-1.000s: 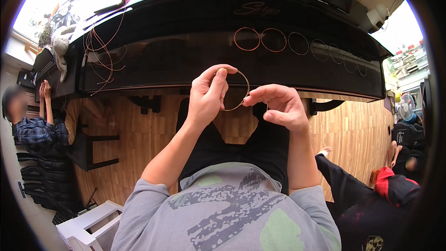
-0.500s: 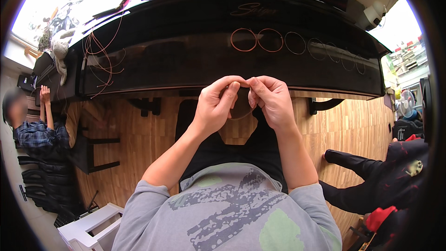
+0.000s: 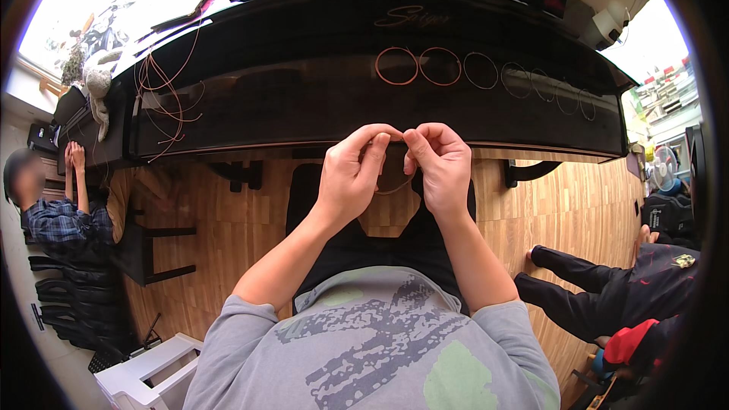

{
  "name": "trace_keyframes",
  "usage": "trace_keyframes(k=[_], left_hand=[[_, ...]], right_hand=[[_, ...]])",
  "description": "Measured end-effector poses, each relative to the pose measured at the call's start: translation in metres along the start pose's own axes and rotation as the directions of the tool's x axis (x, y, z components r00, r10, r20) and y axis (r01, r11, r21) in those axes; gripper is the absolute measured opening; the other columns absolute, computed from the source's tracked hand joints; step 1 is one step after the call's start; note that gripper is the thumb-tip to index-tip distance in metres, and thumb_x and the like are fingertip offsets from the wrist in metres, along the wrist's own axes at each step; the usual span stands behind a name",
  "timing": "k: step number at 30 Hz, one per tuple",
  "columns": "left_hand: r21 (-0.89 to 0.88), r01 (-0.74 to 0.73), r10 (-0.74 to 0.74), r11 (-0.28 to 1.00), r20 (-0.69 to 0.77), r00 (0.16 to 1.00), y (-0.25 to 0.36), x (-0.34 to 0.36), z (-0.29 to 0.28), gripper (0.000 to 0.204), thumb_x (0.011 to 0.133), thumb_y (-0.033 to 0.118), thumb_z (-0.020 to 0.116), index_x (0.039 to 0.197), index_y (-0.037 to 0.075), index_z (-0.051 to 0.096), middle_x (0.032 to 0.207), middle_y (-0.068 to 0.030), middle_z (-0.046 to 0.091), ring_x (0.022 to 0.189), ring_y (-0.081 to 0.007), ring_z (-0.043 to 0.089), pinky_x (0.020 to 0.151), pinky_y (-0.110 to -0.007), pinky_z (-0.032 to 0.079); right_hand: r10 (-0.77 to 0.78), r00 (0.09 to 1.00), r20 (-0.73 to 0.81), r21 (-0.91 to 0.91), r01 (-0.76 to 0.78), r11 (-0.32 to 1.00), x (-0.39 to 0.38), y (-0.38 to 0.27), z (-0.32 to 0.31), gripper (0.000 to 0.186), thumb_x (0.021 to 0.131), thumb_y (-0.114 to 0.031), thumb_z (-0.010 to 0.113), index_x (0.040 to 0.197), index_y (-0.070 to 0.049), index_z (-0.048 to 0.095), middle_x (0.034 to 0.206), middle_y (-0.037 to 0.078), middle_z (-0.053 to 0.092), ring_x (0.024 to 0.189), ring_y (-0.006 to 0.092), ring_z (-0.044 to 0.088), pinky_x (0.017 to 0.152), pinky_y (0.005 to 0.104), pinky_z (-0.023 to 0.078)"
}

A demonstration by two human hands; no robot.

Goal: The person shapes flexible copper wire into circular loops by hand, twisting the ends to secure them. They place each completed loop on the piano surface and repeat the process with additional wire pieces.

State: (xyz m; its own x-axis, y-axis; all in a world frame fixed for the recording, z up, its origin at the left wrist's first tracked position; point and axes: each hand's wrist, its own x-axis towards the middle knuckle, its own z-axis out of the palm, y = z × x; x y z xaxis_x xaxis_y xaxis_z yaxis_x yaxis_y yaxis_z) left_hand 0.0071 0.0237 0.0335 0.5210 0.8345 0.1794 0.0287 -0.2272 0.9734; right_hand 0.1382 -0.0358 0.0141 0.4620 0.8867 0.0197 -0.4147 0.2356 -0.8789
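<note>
My left hand and my right hand are both closed on a thin coiled string, their fingertips nearly meeting at the top of the loop. Its lower curve shows between my wrists; the rest is hidden by my fingers. Beyond my hands, a glossy black piano top spans the view. On its right half several coiled strings lie in a row, copper-coloured and silvery. On its left, loose, looped copper-coloured strings lie in a tangle.
A seated person in plaid has their hands at the left. A chair and white furniture stand at lower left. People in dark clothes are at lower right. A grey plush toy and a fan sit toward the sides.
My right hand has moved up and left to meet my left hand at the top of the loop, its fingers now pinched. The person at lower right has shifted.
</note>
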Motion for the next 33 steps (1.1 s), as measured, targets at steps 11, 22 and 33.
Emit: trace_keyframes(k=[11, 22, 33], left_hand=[[-0.007, 0.077, -0.077, 0.997, 0.036, 0.996, 0.005, 0.004, -0.003, 0.022, 0.099, 0.017, 0.048, 0.101, 0.003, 0.065, 0.060, 0.0044, 0.048, 0.050, -0.0002, 0.042, 0.042, -0.017, 0.034], [0.430, -0.428, 0.476, 0.795, -0.003, 0.880, -0.009, 0.012, -0.010, 0.016, 0.081, 0.002, 0.065, 0.097, 0.007, 0.066, 0.084, -0.0045, 0.058, 0.057, -0.0126, 0.055, 0.050, -0.025, 0.045], [0.640, -0.704, 0.684, 0.309, 0.364, 0.632, -0.006, 0.023, -0.028, 0.016, 0.074, 0.020, 0.075, 0.086, 0.011, 0.069, 0.077, 0.0025, 0.059, 0.069, -0.0138, 0.057, 0.058, -0.029, 0.041]], right_hand=[[-0.087, 0.978, 0.191, -0.334, 0.148, 0.931, -0.004, -0.008, -0.006, 0.013, 0.092, -0.011, 0.062, 0.097, 0.000, 0.067, 0.075, 0.001, 0.061, 0.067, 0.0068, 0.055, 0.059, 0.0211, 0.044], [0.317, 0.890, 0.328, 0.291, -0.415, 0.862, 0.001, -0.006, -0.009, 0.016, 0.098, -0.016, 0.053, 0.094, -0.003, 0.062, 0.069, -0.003, 0.051, 0.057, 0.0053, 0.041, 0.055, 0.0208, 0.034], [0.329, 0.930, 0.163, 0.018, -0.336, 0.942, 0.001, -0.004, -0.012, 0.015, 0.098, -0.014, 0.053, 0.090, -0.003, 0.059, 0.068, -0.004, 0.052, 0.049, 0.0023, 0.033, 0.047, 0.0191, 0.027]])
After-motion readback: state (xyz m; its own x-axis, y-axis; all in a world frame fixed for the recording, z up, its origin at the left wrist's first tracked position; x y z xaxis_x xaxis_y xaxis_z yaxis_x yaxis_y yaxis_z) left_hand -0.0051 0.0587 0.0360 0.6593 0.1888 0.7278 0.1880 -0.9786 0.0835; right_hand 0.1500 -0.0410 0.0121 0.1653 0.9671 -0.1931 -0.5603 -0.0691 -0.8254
